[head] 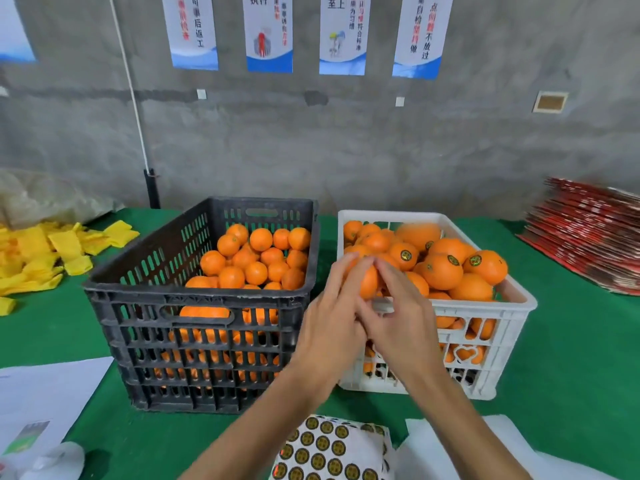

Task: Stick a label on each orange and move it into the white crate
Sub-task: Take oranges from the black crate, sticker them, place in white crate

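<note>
Over the white crate (512, 308) near rim | our left hand (332, 306) cups the orange (367, 282), fingers curled round it; right hand (398, 313) fingers lie together across its top | risk, we judge: label creases or lifts if pressed unevenly; orange may roll onto black crate (194, 299) side | hidden: label itself, thumbs; sticker sheet (329, 448) cut off below
</note>
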Demonstrator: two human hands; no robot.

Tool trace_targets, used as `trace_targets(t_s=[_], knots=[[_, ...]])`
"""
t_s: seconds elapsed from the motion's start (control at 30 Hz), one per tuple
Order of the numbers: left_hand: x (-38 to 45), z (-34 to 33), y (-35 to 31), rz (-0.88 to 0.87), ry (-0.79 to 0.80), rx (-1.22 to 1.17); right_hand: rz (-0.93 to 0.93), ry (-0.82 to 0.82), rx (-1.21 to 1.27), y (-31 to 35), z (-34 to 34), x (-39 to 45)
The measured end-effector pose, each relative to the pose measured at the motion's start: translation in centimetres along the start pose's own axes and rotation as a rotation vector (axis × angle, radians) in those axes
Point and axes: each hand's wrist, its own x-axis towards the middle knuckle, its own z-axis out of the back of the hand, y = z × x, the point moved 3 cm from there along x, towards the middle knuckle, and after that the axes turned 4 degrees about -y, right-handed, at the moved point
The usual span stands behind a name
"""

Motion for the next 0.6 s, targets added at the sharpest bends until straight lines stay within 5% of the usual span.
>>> trace_targets(t_s=[0.2, 0.33, 0.47, 0.6], knots=[[12.7, -0.2, -1.0, -0.079, 0.300, 0.234, 0.050, -0.018, -0.230, -1.9, 1.1, 11.3], [16.3, 2.0, 4.7, 0.020, 0.296, 0.464, 0.076, -0.004, -0.315, -2.7, 0.3, 12.9], [15.9, 7.3, 15.1, 0.403, 0.484, 0.665, 0.039, -0.006, -0.099, -1.8, -2.0, 12.5], [12.0, 14.1, 23.6, 0.940, 0.601, 0.540, 0.012, 0.026, 0.083, 0.1, -5.3, 12.4]])
